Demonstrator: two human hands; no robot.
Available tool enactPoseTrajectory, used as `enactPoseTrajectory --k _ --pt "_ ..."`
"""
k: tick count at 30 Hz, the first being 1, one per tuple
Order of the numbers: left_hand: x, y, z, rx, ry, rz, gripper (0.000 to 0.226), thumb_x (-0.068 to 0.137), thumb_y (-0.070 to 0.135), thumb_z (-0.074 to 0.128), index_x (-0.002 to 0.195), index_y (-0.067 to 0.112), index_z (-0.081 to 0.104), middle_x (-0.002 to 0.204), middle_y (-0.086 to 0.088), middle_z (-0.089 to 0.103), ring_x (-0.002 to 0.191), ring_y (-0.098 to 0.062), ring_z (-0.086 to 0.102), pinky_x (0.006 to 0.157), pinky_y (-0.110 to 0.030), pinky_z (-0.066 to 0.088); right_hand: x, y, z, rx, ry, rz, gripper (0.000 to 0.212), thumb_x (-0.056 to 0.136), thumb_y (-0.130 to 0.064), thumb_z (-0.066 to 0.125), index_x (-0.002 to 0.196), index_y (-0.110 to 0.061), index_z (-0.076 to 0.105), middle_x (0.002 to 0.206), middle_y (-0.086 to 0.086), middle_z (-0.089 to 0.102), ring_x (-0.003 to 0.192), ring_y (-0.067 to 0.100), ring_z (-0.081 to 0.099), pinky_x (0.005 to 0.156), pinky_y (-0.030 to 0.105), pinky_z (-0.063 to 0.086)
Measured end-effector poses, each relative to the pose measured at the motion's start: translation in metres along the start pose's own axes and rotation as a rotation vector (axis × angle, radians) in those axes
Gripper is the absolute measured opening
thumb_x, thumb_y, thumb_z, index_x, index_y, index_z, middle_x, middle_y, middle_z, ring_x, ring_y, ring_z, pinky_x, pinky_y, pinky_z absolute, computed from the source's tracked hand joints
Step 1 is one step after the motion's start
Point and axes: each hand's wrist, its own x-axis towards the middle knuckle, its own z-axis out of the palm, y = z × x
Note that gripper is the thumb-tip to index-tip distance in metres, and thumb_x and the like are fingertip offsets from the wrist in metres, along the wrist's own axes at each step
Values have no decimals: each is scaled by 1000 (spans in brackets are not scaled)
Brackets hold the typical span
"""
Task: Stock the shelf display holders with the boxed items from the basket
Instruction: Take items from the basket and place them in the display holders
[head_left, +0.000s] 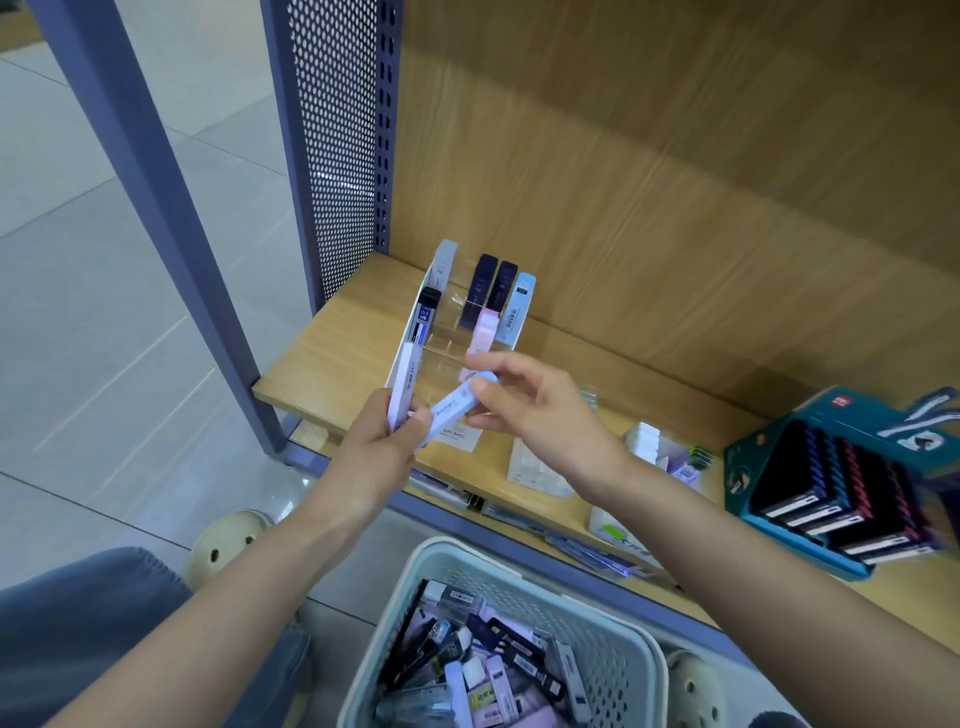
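Basket (441, 545) of mixed boxed refills sits close below, within reach. Left hand (382, 436) grips a lilac box (405, 384) in reserve; right hand (540, 410) pinches a pale-blue box (454, 402), apparently turning it to suit the clear tiered holder (441, 340) on the wooden shelf (337, 343).

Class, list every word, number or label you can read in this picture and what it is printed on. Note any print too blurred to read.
"0.5 HB": black box in the display holder.
"ph MG", uncertain: white card on the shelf.
Unreadable: print on the lilac box in the left hand, the pale blue box in the right hand, the teal carton, boxes in the basket.
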Motion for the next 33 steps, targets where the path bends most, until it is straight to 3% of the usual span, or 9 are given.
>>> enactPoseTrajectory --k 2,7,10,16,19,21,26,29,33 --pt "-2 -3 3 59 -11 48 15 98 19 45 83 20 47 66 4 34 56 -13 29 52 -24 26 -8 5 -2 -3 38 27 24 93 -5 54 116 -5 59 111 20 60 78 11 65 75 16 55" --pt "-10 -5 8 129 -17 105 24 100 20 39 83 26 54 58 10 43 53 -9 35 51 -26 27 -17 8 -10 42 102 102 22 91 -1 56 113 -1 55 94 13 65 58 1 64 63 13 54" --pt "-10 -3 5 109 16 102 15 101 19 35 95 27 45 67 4 55 52 -12 36 50 -25 28 -8 1 -24 36 207 16 12 90 0 57 100 -6 59 86 8 67 61 2 66 64 14 54" --pt "-5 1 -2 117 50 70 14 101 20 36 87 20 40 76 0 58 46 -12 34 42 -17 30 38 -12 -55 -284 541 -244 14 87 -7 61 93 -20 62 80 -10 63 80 14 67 80 29 56" --pt "4 3 -5 168 68 85 17 100 20 40 84 14 46 70 -3 50 51 -15 37 44 -13 32 65 -13 -61 -383 599 -325 16 89 -5 58 103 -11 60 80 -13 58 73 -1 60 72 9 46" --pt "11 4 -5 157 74 87 16 99 18 42 85 11 47 68 -3 45 53 -15 37 43 -11 31 82 -10 -63 -433 602 -339 19 90 -4 57 108 -6 57 80 -13 54 71 -3 55 67 6 42" --pt "25 5 -7 146 77 95 14 98 17 43 85 14 50 74 4 51 55 -14 42 44 -7 34 117 3 -64 -595 459 -214 15 89 -3 55 102 -7 58 87 1 57 81 19 56 80 36 50" --pt "31 3 -9 128 79 85 14 97 17 45 87 20 54 79 7 53 55 -13 44 45 -9 36 130 10 -64 -791 373 -145 15 87 -3 59 100 -7 63 100 9 58 88 25 59 85 40 48" --pt "38 0 -11 130 76 89 13 97 17 47 91 23 57 80 9 54 55 -12 46 47 -11 38 137 16 -65 -850 397 -167 16 87 -5 61 102 -8 66 109 12 57 91 27 61 86 42 49"
